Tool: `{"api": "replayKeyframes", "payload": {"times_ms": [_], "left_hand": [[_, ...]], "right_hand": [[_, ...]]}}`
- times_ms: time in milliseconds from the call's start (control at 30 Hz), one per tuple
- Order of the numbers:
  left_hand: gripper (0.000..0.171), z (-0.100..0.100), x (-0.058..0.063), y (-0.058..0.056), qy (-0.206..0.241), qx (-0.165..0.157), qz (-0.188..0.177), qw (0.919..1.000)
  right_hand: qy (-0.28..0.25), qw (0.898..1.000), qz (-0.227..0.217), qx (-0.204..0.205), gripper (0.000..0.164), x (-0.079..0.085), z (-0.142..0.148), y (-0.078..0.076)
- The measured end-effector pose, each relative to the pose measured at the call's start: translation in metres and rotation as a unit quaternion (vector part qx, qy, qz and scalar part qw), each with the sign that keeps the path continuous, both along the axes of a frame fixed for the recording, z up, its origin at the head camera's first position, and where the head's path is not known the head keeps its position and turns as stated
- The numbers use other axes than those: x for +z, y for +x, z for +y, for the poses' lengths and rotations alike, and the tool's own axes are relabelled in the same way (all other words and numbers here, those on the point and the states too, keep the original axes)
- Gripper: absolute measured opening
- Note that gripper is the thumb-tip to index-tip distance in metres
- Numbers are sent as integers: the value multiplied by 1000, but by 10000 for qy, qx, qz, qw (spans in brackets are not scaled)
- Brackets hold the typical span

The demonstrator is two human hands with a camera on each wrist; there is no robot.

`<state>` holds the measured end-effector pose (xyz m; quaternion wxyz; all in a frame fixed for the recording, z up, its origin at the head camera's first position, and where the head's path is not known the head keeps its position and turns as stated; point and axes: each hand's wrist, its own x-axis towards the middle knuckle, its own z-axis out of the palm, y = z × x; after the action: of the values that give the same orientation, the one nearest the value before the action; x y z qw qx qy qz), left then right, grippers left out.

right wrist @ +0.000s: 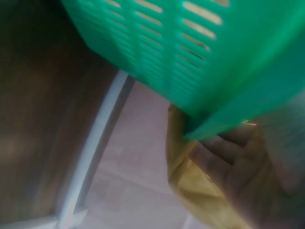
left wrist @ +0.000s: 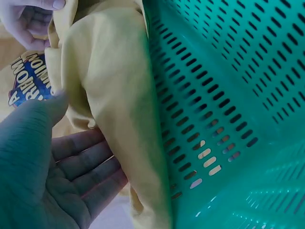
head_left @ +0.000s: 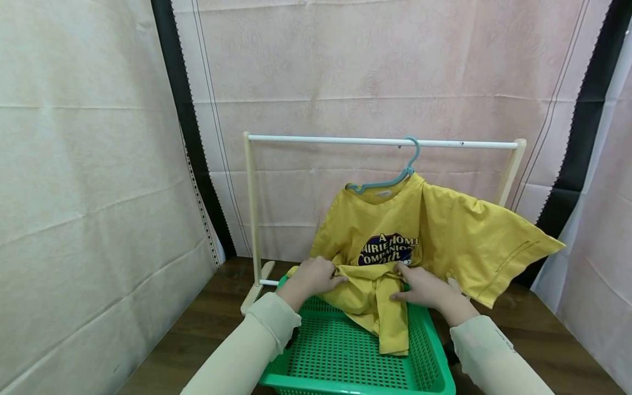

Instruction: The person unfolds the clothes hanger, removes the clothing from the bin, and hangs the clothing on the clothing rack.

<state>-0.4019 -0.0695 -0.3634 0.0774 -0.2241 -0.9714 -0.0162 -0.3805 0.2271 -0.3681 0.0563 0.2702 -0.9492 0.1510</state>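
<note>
A yellow T-shirt [head_left: 451, 219] with a dark printed emblem hangs from a blue hanger [head_left: 395, 180]. One hanger arm shows in the neck opening; the other is hidden under the cloth. The shirt's lower part is bunched and drapes into a green basket [head_left: 345, 384]. My left hand [head_left: 313, 277] holds the bunched cloth on the left, thumb in front and fingers [left wrist: 81, 164] passing behind a fold. On the right, my right hand [head_left: 422, 285] grips the same bunched part. In the right wrist view its fingers [right wrist: 217, 157] are blurred and partly hidden by the basket rim.
A white rack rail [head_left: 321, 140] carries the hanger hook, with cream posts [head_left: 250, 208] at both ends. The basket stands before the rack on a dark wooden table [head_left: 197, 334]. Pale cloth walls [head_left: 89, 164] close in the back and sides.
</note>
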Motion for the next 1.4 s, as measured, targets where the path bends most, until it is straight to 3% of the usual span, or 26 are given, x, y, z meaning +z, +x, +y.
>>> {"api": "replayKeyframes", "payload": {"times_ms": [200,333,467,700,833,967,1133,1200,1267,1400], "left_hand": [[38,6,1,1,-118,279,-125,9995],[29,8,-1,-1,-120,361,14,9993],[32,10,-2,-3,-76,306,227,9992],[33,12,4,-2,-19,98,507,9987],[32,11,10,-2,34,-3,593,9982],[32,7,16,-6,113,35,849,9963],[23,7,20,-8,466,348,1100,9922],[21,9,19,-7,435,495,981,9930],[20,11,15,-6,220,588,778,9950],[19,14,7,-5,-199,520,339,9979]], "right_hand": [[153,9986,491,82,44,-7,0,-4],[172,9947,997,178,27,-10,3,-5],[47,9876,1515,401,12,-10,5,-6],[33,9806,1932,321,13,-7,7,-5],[-74,9792,2022,138,23,-3,6,-1],[-276,9783,2018,-365,18,3,4,0],[-371,9639,2496,-854,12,6,0,-4],[-282,9578,2769,-722,13,5,-1,-6],[-163,9583,2836,-320,14,3,-2,-7],[-66,9753,2127,592,15,1,-3,-4]]}}
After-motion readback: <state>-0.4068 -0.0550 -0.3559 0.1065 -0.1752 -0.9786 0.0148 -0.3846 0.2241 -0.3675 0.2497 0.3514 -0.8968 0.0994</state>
